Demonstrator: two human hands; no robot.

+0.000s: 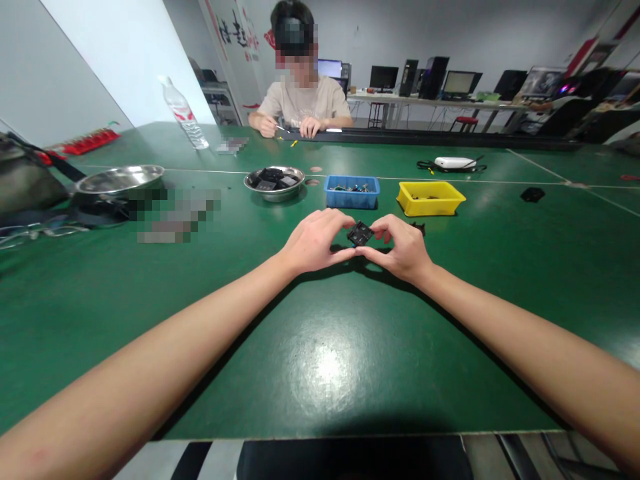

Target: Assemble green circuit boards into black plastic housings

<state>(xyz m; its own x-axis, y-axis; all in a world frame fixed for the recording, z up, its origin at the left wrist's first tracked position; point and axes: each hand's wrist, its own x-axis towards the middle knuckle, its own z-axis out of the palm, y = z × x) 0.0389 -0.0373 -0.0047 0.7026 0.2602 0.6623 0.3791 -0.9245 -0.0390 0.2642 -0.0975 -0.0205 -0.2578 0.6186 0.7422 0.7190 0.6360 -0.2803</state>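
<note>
Between my two hands a small square black plastic part [360, 233] is held just over the green table [320, 320]. My left hand [320, 241] grips its left side between fingers and thumb. On the opposite side, my right hand [400, 248] pinches the part the same way. A bit of blue shows at its lower edge, too small to make out. Behind my right fingers lies another small black piece [419, 229], partly hidden. Beyond the hands stand a blue bin [352, 193] of small metal parts and a yellow bin [431, 200] with a few dark pieces.
A steel bowl [275, 193] of black parts stands left of the blue bin. Farther left are a metal dish [120, 179], glasses [43, 230] and a water bottle [184, 113]. A white device with cables [455, 163] and a black part [533, 194] lie right. A person [305, 100] sits opposite.
</note>
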